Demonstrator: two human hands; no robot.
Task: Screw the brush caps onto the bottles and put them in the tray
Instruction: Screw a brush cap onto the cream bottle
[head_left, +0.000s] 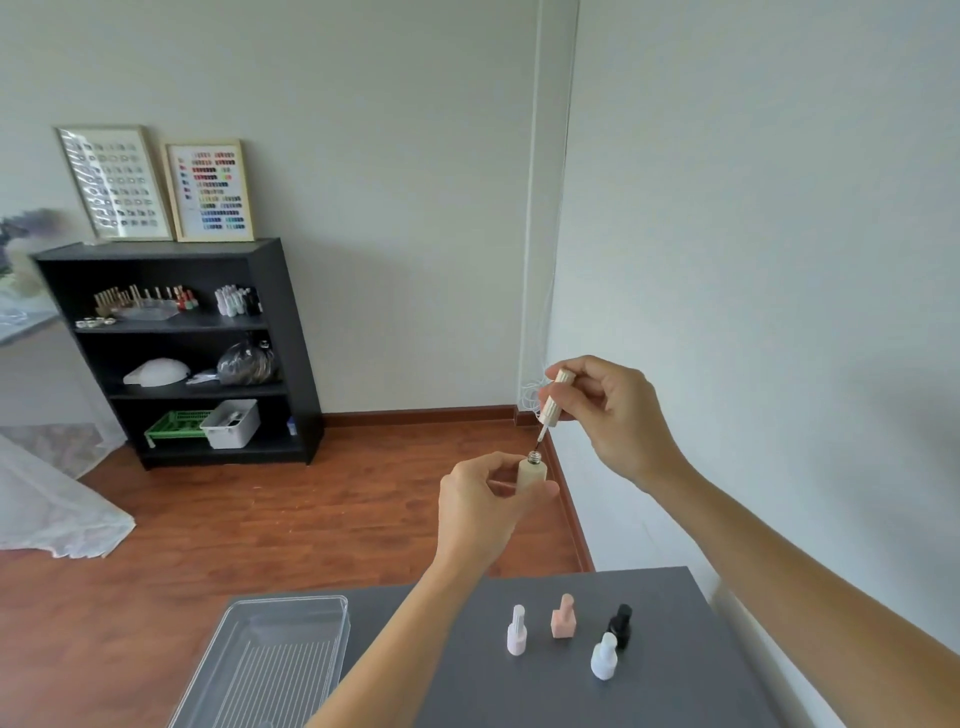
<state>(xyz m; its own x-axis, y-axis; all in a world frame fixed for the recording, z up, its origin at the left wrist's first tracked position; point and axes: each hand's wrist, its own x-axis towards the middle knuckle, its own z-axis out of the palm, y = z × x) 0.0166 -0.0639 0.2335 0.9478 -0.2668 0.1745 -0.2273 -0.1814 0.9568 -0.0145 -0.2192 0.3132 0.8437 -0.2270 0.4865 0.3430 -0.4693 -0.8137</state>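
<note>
We hold a cream bottle and its brush cap in the air, above the far edge of the grey table (675, 691).

Our left hand (480, 512) grips the small cream glass bottle (532, 474) upright, fingers curled round its body, neck open. Our right hand (605, 410) pinches the ribbed cream brush cap (554, 398) between thumb and fingers, its brush tip just above the neck. The clear plastic tray (244, 623) sits at the table's left; four capped bottles stand to its right.

The tray (291, 618) is showing clear, glossy plastic with a ribbed floor; the table (691, 675) is looking matt grey; the floor (311, 514) is gleaming polished wood.
</note>
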